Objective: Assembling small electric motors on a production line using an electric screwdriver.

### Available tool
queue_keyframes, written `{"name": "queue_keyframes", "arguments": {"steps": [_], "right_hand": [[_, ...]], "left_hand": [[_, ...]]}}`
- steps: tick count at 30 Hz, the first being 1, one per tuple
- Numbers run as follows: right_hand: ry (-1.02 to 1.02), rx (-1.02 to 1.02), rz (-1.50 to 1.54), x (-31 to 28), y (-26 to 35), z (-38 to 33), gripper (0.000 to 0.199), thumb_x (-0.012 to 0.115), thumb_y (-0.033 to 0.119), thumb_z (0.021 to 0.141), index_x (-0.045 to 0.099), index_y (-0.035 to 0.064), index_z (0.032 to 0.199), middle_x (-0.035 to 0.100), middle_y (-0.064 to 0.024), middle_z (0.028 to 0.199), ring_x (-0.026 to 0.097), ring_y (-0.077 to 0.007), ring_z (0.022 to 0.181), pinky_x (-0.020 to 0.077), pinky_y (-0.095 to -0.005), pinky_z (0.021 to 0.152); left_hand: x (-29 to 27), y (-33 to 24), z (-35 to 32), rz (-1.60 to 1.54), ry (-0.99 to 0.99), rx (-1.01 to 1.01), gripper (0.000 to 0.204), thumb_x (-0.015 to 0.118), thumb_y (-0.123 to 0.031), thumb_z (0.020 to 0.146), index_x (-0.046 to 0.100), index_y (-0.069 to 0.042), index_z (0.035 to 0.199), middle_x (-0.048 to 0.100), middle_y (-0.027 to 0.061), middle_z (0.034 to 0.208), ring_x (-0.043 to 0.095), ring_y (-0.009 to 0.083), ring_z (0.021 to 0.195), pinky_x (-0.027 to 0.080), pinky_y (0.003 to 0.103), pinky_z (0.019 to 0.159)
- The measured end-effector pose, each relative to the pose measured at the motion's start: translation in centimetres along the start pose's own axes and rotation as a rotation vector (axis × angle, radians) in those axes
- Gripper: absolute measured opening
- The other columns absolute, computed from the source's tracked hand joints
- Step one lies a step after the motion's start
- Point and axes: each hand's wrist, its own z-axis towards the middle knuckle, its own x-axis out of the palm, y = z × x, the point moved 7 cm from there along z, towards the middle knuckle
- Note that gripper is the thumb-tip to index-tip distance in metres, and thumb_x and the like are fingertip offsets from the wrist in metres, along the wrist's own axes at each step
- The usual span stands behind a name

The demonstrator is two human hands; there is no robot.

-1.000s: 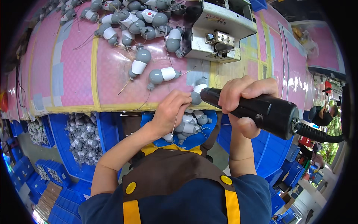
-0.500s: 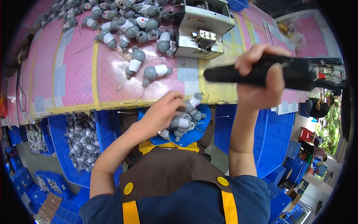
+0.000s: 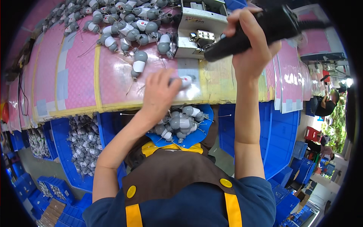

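Observation:
At the table's front edge, my left hand is closed around a grey-and-white bulb-shaped part with a red dot. Motion blurs this hand a little. Raised at the right, my right hand grips a black corded hand tool, its tapered end pointing left and down, close in view to the metal fixture. Another bulb-shaped part with thin wires lies just beyond my left hand. Over my lap, a blue tray holds several more of these parts.
A large heap of the same parts covers the table's far left. Blue bins stand below the table: the left bin contains many parts, with another bin at the right. A person in dark clothing is farther off.
My left hand has moved from the lap tray onto the table and taken hold of a part that lay there. My right hand has carried the black tool forward, tilting its tip downward.

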Motion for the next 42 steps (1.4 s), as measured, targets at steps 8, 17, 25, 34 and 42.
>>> {"name": "queue_keyframes", "arguments": {"steps": [8,17,25,34,42], "right_hand": [[0.185,-0.018,0.044,-0.1,0.9,-5.3,0.035,0.061,0.016,0.078,0.047,-0.0019,0.105,0.057,-0.0189,0.08,0.053,-0.0191,0.058,0.0473,-0.0299,0.054],[0.249,-0.019,0.041,0.0,0.4,-6.7,0.04,0.065,0.018,0.077,0.044,-0.0005,0.106,0.056,-0.0193,0.082,0.055,-0.0192,0.062,0.0501,-0.0307,0.059],[0.295,0.079,0.077,0.3,-0.4,-7.1,0.041,0.066,0.02,0.078,0.042,0.0008,0.106,0.055,-0.0182,0.082,0.055,-0.0195,0.063,0.0507,-0.0323,0.061],[0.357,0.14,0.249,0.0,-2.1,-7.9,0.045,0.076,0.015,0.071,0.042,0.0033,0.099,0.058,-0.0133,0.076,0.056,-0.0175,0.066,0.0494,-0.0285,0.061],[0.403,0.101,0.325,-0.2,-1.7,-7.9,0.05,0.078,0.019,0.07,0.043,0.0035,0.102,0.056,-0.0142,0.077,0.056,-0.0217,0.065,0.05,-0.0325,0.061]], "left_hand": [[1.8,-1.2,-0.5,-0.393,0.077,-0.067,0.038,0.07,-0.008,0.065,0.053,-0.008,0.099,0.054,0.0086,0.102,0.049,0.0289,0.099,0.035,0.04,0.087],[2.1,-1.0,-0.8,-0.395,0.063,-0.113,0.04,0.071,-0.008,0.065,0.054,-0.007,0.101,0.054,0.0084,0.102,0.051,0.0273,0.096,0.034,0.039,0.087],[2.1,-0.9,-0.8,-0.391,0.067,-0.119,0.039,0.071,-0.009,0.065,0.055,-0.007,0.1,0.054,0.0071,0.101,0.051,0.0258,0.096,0.033,0.039,0.087],[2.3,-0.9,-0.9,-0.396,0.054,-0.104,0.04,0.072,-0.009,0.062,0.056,-0.006,0.099,0.055,0.0071,0.1,0.052,0.0246,0.096,0.035,0.038,0.086],[2.2,-0.6,-0.6,-0.433,0.052,-0.116,0.04,0.072,-0.009,0.062,0.056,-0.006,0.098,0.055,0.0072,0.099,0.053,0.0245,0.095,0.035,0.038,0.086]]}}
